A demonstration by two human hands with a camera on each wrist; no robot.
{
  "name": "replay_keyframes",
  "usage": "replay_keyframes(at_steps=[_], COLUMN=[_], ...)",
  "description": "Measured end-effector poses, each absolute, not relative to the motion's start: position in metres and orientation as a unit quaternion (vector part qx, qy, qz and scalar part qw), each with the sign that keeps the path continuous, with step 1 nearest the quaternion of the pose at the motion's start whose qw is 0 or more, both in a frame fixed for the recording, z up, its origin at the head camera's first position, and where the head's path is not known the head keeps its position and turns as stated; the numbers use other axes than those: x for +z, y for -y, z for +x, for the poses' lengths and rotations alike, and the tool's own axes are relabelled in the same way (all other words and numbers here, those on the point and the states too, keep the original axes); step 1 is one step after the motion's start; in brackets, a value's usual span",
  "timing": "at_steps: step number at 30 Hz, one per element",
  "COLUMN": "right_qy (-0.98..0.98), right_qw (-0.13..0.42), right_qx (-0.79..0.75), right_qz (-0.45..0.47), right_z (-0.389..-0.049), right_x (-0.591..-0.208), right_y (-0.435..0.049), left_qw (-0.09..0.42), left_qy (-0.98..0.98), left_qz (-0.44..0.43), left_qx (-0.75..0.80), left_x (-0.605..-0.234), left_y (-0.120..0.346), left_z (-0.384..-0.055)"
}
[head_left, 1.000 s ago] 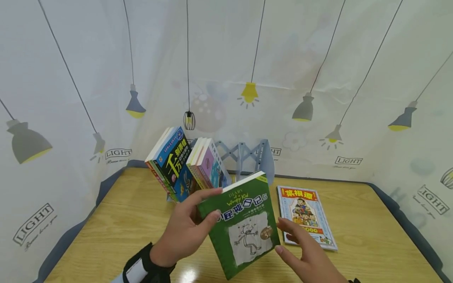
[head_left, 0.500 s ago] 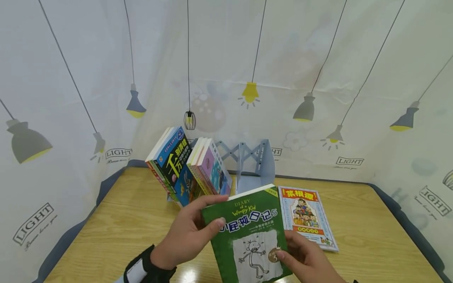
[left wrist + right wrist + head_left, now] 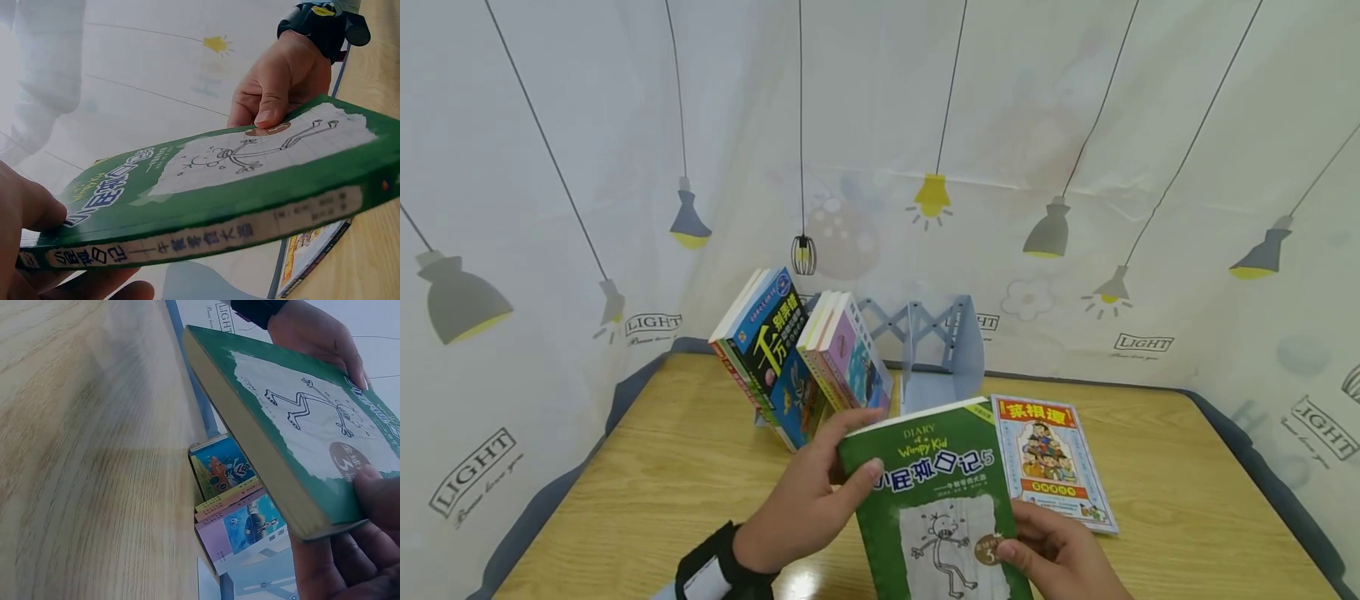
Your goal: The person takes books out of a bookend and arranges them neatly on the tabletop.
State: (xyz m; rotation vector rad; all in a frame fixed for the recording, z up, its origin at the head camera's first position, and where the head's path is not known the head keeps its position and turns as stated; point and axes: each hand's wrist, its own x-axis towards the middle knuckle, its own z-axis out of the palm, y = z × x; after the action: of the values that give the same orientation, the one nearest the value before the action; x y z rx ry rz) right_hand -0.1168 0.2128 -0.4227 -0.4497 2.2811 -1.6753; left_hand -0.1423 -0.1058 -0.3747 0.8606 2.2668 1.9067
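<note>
A green paperback book (image 3: 955, 475) is held up above the table, its front cover facing the head camera. My left hand (image 3: 812, 492) grips its upper left side, thumb on the cover and fingers behind. On the opposite edge, my right hand (image 3: 1060, 550) pinches the book, with the thumb on the cover by the brown round badge. The left wrist view shows the spine (image 3: 206, 247) of the green book facing that camera. From the right wrist, its page edges (image 3: 256, 450) are visible. The book's lower end runs out of the head view.
A light blue expandable bookend (image 3: 943, 350) stands at the back of the wooden table (image 3: 647, 500). Several books (image 3: 767, 358) lean in its left part, beside thinner pink and yellow ones (image 3: 850, 354). A blue-bordered book (image 3: 1052, 458) lies flat at the right. A lamp-print curtain (image 3: 880, 125) surrounds the table.
The green book has come down toward me and slightly right. My right hand, beside the book with fingers apart earlier, now pinches its right edge. My left hand has kept its grip.
</note>
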Motion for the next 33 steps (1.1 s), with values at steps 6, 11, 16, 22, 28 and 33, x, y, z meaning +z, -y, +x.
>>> replay_keyframes(at_steps=[6, 11, 16, 22, 28, 33], right_qy=[-0.786, -0.786, -0.793, -0.809, -0.817, -0.826], right_qw=[0.118, 0.077, 0.044, 0.032, 0.01, 0.003], right_qx=[-0.582, -0.593, -0.593, -0.58, -0.576, -0.564], right_qz=[-0.172, -0.155, -0.133, -0.089, -0.039, 0.0], right_z=[-0.12, -0.124, -0.131, -0.136, -0.142, -0.147], right_x=[-0.424, -0.421, -0.419, -0.419, -0.419, -0.422], right_y=[-0.218, -0.23, -0.244, -0.262, -0.279, -0.294], left_qw=[0.016, 0.022, -0.032, -0.118, -0.123, -0.132], left_qy=[-0.797, -0.856, -0.882, -0.893, -0.896, -0.898], left_qz=[0.236, 0.222, 0.245, 0.264, 0.259, 0.256], left_qx=[0.556, 0.466, 0.401, 0.347, 0.339, 0.331], left_x=[-0.379, -0.385, -0.393, -0.402, -0.407, -0.412], left_y=[0.108, 0.111, 0.116, 0.121, 0.122, 0.121], left_z=[-0.146, -0.149, -0.151, -0.152, -0.151, -0.152])
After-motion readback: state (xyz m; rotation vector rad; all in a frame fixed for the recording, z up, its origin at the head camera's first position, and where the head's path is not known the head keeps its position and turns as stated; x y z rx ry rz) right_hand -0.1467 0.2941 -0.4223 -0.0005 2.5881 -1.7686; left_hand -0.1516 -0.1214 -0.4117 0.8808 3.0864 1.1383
